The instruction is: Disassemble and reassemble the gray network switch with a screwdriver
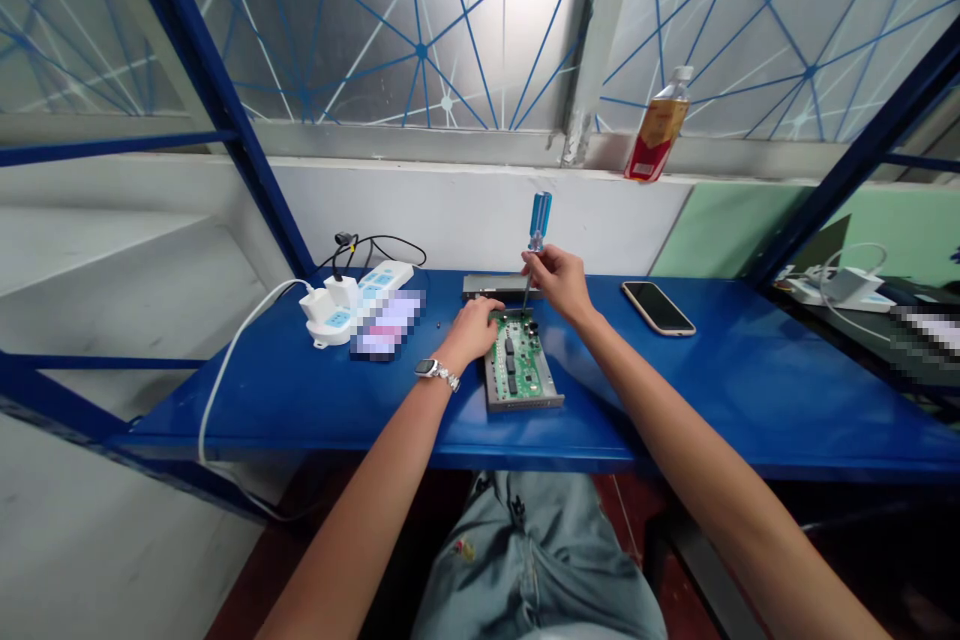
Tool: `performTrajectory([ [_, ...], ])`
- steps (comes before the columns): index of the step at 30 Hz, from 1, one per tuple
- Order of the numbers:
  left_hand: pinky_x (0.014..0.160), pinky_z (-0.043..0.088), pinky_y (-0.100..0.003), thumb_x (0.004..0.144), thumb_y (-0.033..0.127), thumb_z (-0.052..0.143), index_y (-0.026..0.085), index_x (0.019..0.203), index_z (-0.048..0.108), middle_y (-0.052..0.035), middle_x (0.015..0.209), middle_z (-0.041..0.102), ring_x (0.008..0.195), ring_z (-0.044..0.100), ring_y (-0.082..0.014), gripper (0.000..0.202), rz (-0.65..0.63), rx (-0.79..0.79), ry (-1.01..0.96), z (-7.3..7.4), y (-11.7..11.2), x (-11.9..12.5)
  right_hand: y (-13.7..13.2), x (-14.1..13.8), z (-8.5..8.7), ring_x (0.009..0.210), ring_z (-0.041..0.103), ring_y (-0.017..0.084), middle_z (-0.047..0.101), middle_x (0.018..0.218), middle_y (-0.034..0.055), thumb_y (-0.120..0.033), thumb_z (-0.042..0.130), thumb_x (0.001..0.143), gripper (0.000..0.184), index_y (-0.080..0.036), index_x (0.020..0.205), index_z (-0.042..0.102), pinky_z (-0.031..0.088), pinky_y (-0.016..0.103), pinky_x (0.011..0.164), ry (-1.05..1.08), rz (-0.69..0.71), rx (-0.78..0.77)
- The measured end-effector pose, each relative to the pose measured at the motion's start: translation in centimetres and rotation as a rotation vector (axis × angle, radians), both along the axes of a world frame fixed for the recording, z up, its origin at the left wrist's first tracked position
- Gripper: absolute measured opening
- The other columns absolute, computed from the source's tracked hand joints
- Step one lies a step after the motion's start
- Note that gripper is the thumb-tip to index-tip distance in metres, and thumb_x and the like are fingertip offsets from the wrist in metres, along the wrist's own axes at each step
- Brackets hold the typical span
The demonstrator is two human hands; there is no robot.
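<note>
An opened grey device case with a green circuit board inside lies on the blue metal shelf. My left hand, a watch on its wrist, rests curled on the case's far left corner, holding it down. My right hand is closed around the shaft of a screwdriver with a clear blue handle; the tool stands nearly upright with its tip on the far end of the board. A grey metal cover lies just behind the case.
A white power strip with plugged adapters and cables sits at left, a blurred item beside it. A phone lies face up at right. A bottle stands on the window ledge. Small screws lie near my left hand. Blue frame posts flank the shelf.
</note>
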State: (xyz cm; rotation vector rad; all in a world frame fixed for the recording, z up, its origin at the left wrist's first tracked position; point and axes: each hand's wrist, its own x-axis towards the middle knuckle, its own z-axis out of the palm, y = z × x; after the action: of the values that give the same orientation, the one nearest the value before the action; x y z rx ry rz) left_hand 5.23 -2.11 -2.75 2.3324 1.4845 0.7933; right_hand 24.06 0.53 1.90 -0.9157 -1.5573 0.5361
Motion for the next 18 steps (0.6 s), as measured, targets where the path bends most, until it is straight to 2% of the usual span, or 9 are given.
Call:
performTrajectory([
  [2, 0.114, 0.045, -0.039, 0.088, 0.004, 0.049, 0.015, 0.126, 0.069, -0.0125, 0.132, 0.069, 0.127, 0.061, -0.0266, 0.044, -0.006, -0.002, 0.014, 0.0, 0.0, -0.2, 0.0, 0.3, -0.3, 0.054, 0.058, 0.014, 0.072, 0.072, 0.0041, -0.055, 0.065, 0.089, 0.037, -0.019, 0.083, 0.068, 0.048, 0.028, 0.056, -0.004, 0.048, -0.029],
  [4, 0.113, 0.045, -0.040, 0.089, 0.006, 0.049, 0.016, 0.125, 0.070, -0.0119, 0.131, 0.069, 0.126, 0.062, -0.0267, 0.043, -0.005, -0.004, 0.024, 0.0, -0.2, -0.5, 0.0, 0.5, -0.7, 0.057, 0.060, 0.014, 0.075, 0.080, 0.0050, -0.054, 0.067, 0.087, 0.037, -0.018, 0.096, 0.071, 0.051, 0.029, 0.058, 0.004, 0.115, -0.070],
  [7, 0.111, 0.047, -0.043, 0.092, 0.016, 0.054, 0.018, 0.122, 0.071, -0.0106, 0.127, 0.072, 0.123, 0.063, -0.0286, 0.034, 0.008, 0.012, 0.031, 0.3, -0.4, -0.6, 0.0, 0.6, -1.4, 0.060, 0.062, 0.015, 0.076, 0.086, 0.0063, -0.052, 0.069, 0.085, 0.040, -0.017, 0.107, 0.070, 0.053, 0.030, 0.060, 0.022, 0.189, -0.122],
  [10, 0.109, 0.048, -0.046, 0.092, 0.026, 0.060, 0.020, 0.117, 0.073, -0.0101, 0.125, 0.073, 0.121, 0.064, -0.0303, 0.028, 0.015, 0.066, -0.010, 1.1, 0.0, -0.1, 0.2, 0.6, -1.9, 0.062, 0.064, 0.016, 0.076, 0.086, 0.0068, -0.051, 0.069, 0.085, 0.039, -0.017, 0.105, 0.071, 0.054, 0.031, 0.061, 0.027, 0.187, -0.124],
  [12, 0.105, 0.050, -0.042, 0.090, 0.025, 0.064, 0.020, 0.111, 0.075, -0.0095, 0.120, 0.075, 0.114, 0.068, -0.0279, 0.024, -0.023, 0.076, -0.103, 1.7, 1.0, 0.7, 0.2, 0.7, -2.0, 0.062, 0.064, 0.016, 0.076, 0.086, 0.0064, -0.051, 0.068, 0.085, 0.038, -0.018, 0.104, 0.071, 0.054, 0.031, 0.062, 0.027, 0.169, -0.115],
  [16, 0.082, 0.057, -0.031, 0.078, 0.021, 0.075, 0.017, 0.087, 0.074, -0.0068, 0.088, 0.079, 0.086, 0.074, -0.0224, 0.010, -0.171, -0.054, -0.334, 2.1, 3.7, 2.6, 0.2, 0.9, -2.0, 0.066, 0.067, 0.018, 0.075, 0.082, 0.0055, -0.049, 0.068, 0.086, 0.033, -0.018, 0.096, 0.071, 0.055, 0.031, 0.064, 0.002, 0.104, -0.087],
  [18, 0.075, 0.057, -0.029, 0.073, 0.024, 0.081, 0.016, 0.082, 0.072, -0.0058, 0.082, 0.078, 0.080, 0.073, -0.0215, 0.015, -0.202, -0.068, -0.423, 1.7, 4.7, 3.4, 0.1, 1.0, -1.9, 0.070, 0.068, 0.019, 0.074, 0.080, 0.0050, -0.049, 0.068, 0.086, 0.031, -0.019, 0.092, 0.070, 0.055, 0.031, 0.066, -0.026, 0.067, -0.068],
])
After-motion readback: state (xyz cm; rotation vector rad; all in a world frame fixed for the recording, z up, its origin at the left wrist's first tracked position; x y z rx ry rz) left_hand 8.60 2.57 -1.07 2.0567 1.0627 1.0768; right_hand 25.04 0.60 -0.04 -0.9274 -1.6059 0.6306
